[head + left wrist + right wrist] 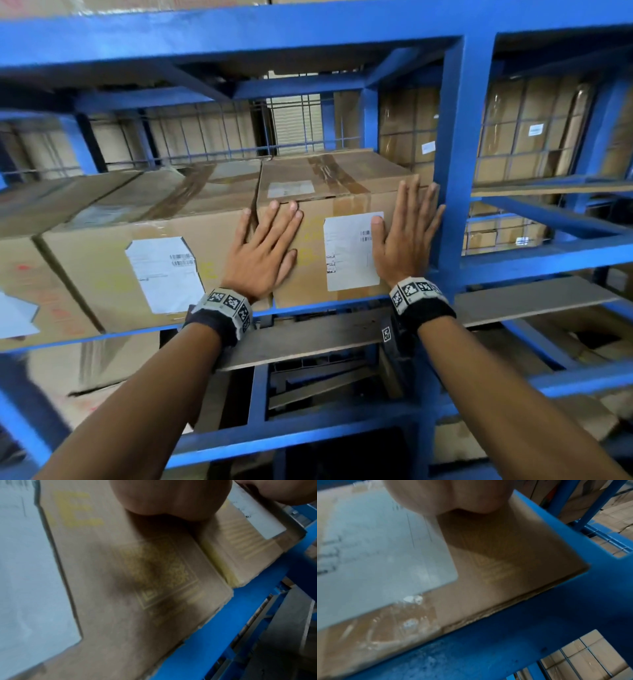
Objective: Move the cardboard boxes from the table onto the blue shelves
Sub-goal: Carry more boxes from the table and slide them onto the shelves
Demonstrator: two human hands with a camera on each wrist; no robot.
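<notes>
Left hand point(262, 246): fingers flat, spread on cardboard box point(346, 202) front | Right hand point(406, 233): fingers flat beside white label point(349, 253) | Box on blue shelf point(448, 178), touching neighbouring box point(147, 219).

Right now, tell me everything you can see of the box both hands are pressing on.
The cardboard box is plain brown, taped along its top, with a white label on its front face and a smaller one on top. It sits on the blue shelf, beside a neighbouring box on its left and a blue upright on its right. The left hand and right hand press flat on its front.
</notes>
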